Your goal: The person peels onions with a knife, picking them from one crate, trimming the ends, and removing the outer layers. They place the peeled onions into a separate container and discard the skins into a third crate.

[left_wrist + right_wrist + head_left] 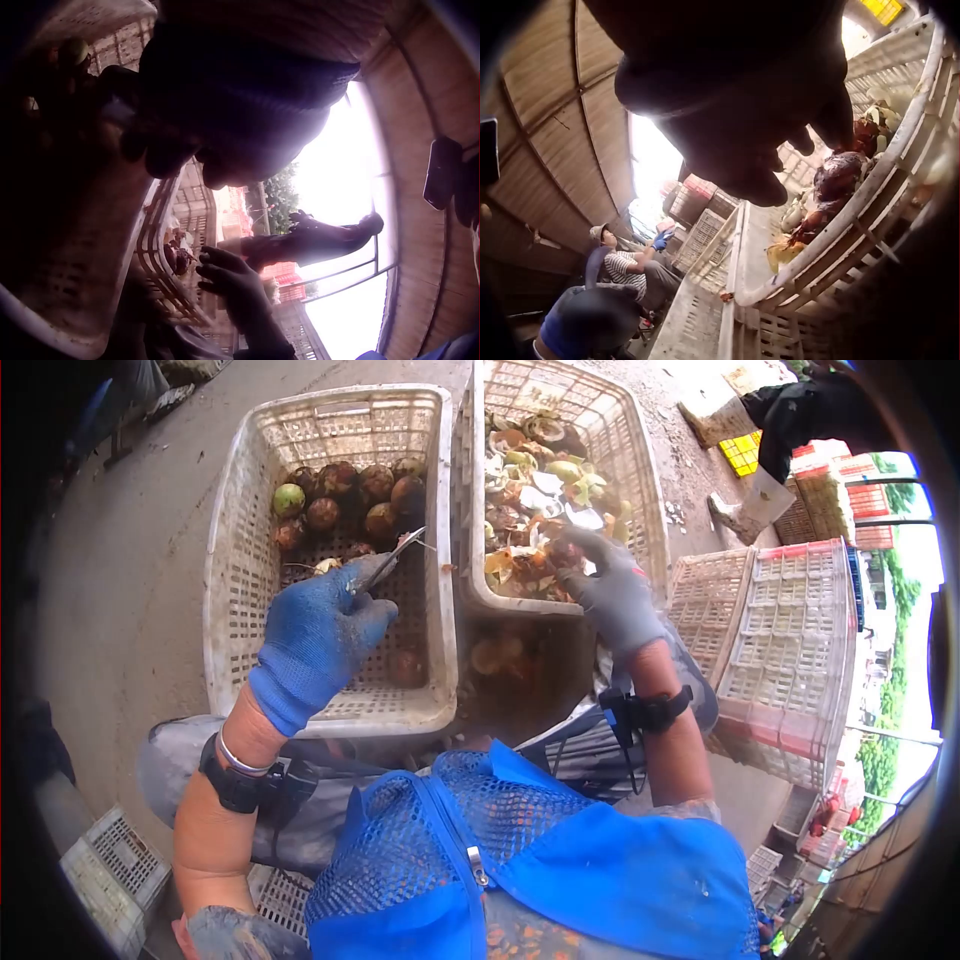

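My left hand (325,640), in a blue glove, grips a knife (392,560) with its fingers curled round it, over the right side of the left crate (218,590). Dark round onion-like bulbs (340,480) and a green one (289,500) lie in that crate. Over the near end of the right crate (655,490), my grey-gloved right hand (615,595) has its fingers spread and loosely bent. Below them in the right wrist view is a dark red bulb or peel (840,176); no grip on it shows. Pale and reddish peelings (540,485) fill this crate's bottom.
Stacked pale crates (780,650) stand at the right, with a yellow crate (741,453) behind. Another person in dark clothing (825,410) is at the upper right. A seated person in a striped shirt (626,270) shows in the right wrist view.
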### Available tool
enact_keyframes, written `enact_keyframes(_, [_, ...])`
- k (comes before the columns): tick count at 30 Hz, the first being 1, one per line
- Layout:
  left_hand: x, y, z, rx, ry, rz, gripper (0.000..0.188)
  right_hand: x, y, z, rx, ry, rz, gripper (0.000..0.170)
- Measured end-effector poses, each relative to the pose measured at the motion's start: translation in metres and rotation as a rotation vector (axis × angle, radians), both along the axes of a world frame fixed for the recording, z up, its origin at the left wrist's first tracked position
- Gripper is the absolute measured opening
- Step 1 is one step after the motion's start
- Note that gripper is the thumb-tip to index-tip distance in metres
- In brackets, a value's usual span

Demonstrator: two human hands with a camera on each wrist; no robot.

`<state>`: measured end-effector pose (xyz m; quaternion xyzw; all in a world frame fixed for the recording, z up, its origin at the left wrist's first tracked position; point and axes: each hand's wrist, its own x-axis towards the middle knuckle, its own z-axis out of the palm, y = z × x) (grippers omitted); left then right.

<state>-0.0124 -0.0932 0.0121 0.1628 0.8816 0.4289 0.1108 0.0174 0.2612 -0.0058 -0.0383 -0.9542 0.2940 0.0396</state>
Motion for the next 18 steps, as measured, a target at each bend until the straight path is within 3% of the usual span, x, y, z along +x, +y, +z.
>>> enact_keyframes(1, [-0.003,0.0,0.002,0.031,-0.029,-0.002,0.045,-0.009,0.0,-0.006,0.003,-0.002,0.002,0.049])
enact_keyframes(3, [-0.003,-0.001,0.008,-0.009,-0.047,-0.001,0.045,-0.026,0.0,-0.015,0.291,-0.327,0.056,0.06])
enact_keyframes(4, [-0.002,-0.002,0.011,-0.052,-0.067,-0.003,0.045,-0.029,0.007,-0.034,0.275,-0.214,0.095,0.069])
enact_keyframes(5, [-0.004,-0.001,0.011,-0.041,-0.048,0.007,0.045,-0.042,0.003,-0.034,0.339,-0.327,0.09,0.072])
enact_keyframes(8, [-0.002,-0.002,0.003,-0.042,-0.062,0.027,0.044,-0.056,0.014,-0.043,0.421,-0.298,0.111,0.074])
enact_keyframes(10, [-0.002,-0.002,0.001,-0.038,-0.043,0.028,0.044,-0.056,0.018,-0.035,0.203,-0.354,-0.054,0.065])
enact_keyframes(11, [-0.002,-0.002,0.0,-0.036,-0.034,0.025,0.044,-0.054,0.025,-0.041,0.204,-0.347,-0.056,0.065])
enact_keyframes(13, [-0.002,0.0,-0.003,-0.002,-0.045,0.027,0.043,-0.045,0.045,-0.058,-0.709,-0.192,-0.289,0.055])
enact_keyframes(14, [-0.002,0.001,-0.005,0.03,-0.062,0.03,0.042,-0.036,0.051,-0.054,-0.71,-0.181,-0.291,0.055])
enact_keyframes(15, [-0.001,0.002,-0.011,0.029,-0.05,0.021,0.042,-0.023,0.055,-0.048,-0.142,-0.072,-0.042,0.05])
enact_keyframes(17, [-0.002,0.005,-0.023,0.191,-0.294,0.091,0.041,0.005,0.057,-0.037,1.002,0.142,0.428,0.041])
enact_keyframes(18, [-0.003,0.011,-0.012,0.185,-0.282,0.082,0.041,0.016,0.05,-0.026,1.0,0.151,0.414,0.041])
